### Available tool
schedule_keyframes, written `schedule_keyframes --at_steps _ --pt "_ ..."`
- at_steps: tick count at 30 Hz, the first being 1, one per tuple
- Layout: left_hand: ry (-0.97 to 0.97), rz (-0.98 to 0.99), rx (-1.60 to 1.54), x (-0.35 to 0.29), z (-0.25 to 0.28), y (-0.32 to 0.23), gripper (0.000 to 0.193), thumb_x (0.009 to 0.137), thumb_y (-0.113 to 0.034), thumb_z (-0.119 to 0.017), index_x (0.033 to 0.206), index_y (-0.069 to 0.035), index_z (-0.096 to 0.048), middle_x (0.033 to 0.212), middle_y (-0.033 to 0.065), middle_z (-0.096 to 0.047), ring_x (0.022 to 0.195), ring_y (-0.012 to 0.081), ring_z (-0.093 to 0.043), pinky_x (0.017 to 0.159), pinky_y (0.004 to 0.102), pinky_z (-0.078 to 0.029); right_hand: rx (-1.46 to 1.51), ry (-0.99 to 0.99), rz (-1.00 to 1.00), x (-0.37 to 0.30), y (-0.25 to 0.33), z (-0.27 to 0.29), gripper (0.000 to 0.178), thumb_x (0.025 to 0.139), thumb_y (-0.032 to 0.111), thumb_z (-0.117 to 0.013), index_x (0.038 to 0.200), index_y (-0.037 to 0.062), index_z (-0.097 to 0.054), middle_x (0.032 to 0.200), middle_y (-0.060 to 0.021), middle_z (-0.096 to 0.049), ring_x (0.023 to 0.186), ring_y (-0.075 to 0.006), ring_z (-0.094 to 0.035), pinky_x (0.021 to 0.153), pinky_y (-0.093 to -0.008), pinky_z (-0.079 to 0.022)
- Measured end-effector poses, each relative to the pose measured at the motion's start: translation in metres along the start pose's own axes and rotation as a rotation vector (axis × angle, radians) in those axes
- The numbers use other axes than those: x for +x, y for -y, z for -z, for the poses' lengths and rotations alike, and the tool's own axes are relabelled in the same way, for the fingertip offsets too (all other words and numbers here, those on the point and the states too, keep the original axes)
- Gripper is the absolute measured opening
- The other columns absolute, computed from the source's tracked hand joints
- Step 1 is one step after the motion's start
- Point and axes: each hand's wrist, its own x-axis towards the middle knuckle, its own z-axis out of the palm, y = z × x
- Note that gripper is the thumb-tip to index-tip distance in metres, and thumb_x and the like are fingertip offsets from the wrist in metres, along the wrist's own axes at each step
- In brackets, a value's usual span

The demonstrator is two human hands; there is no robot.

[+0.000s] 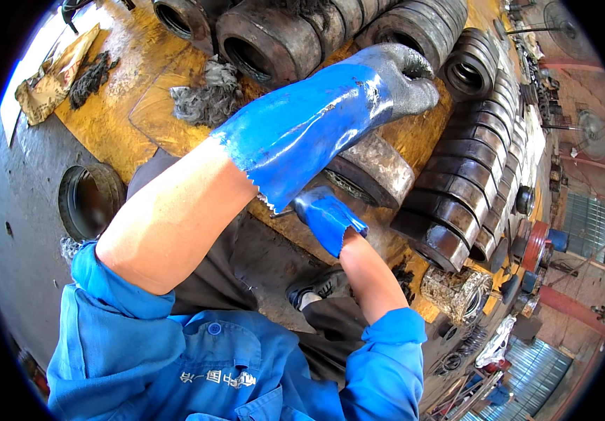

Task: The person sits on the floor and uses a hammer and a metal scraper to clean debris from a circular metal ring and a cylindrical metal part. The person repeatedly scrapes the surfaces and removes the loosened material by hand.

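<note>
My left hand (pixel 409 81), in a blue glove with a dark grey, worn hand part, reaches across the yellow bench. Its fingers curl in toward the thumb; whatever lies between them is hidden. Below the forearm cuff sits a thick steel ring (pixel 383 168), greasy and partly covered by the glove. My right hand (pixel 327 216), in a blue glove too, is close to the near side of this ring. The left cuff and the glove itself hide its fingers, so its grip does not show. Behind the left hand stands a row of steel rings (pixel 415 31).
More rings (pixel 467 161) lie in long rows at the right. Grey rag bundles (pixel 208 95) and stained cardboard (pixel 57 77) rest on the yellow bench surface (pixel 130 63). A hollow ring (pixel 92 200) stands on the grey floor at left. A greasy cylinder (pixel 457 295) lies at the near right.
</note>
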Motion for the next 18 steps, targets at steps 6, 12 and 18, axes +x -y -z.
schedule_keyframes --at_steps 6,12,18 --pt "0.060 0.007 -0.038 0.007 -0.011 0.002 0.042 0.095 -0.030 -0.065 0.132 -0.013 -0.056 0.114 0.0024 -0.070 0.094 0.0156 -0.066 0.080 0.0327 -0.053 0.003 -0.038 -0.078 0.006 -0.028 0.001 0.021 0.091 0.021 -0.057 0.103 0.0061 -0.066 0.099 -0.0224 -0.068 0.092 -0.0394 -0.065 0.076 -0.0472 -0.051" --pt "0.025 0.012 -0.056 -0.006 -0.003 -0.004 0.042 0.095 -0.031 -0.065 0.132 -0.013 -0.056 0.114 0.0025 -0.070 0.095 0.0155 -0.065 0.081 0.0323 -0.053 -0.022 0.010 0.010 0.000 -0.002 -0.007 0.021 0.091 0.020 -0.057 0.104 0.0063 -0.066 0.100 -0.0224 -0.068 0.093 -0.0393 -0.065 0.076 -0.0470 -0.051" --pt "0.039 0.011 -0.073 -0.004 -0.006 -0.008 0.042 0.095 -0.031 -0.065 0.132 -0.012 -0.056 0.115 0.0025 -0.069 0.096 0.0154 -0.065 0.082 0.0320 -0.053 -0.012 -0.007 -0.001 -0.002 -0.008 0.000 0.020 0.091 0.019 -0.057 0.104 0.0065 -0.066 0.101 -0.0223 -0.068 0.093 -0.0392 -0.065 0.076 -0.0468 -0.051"
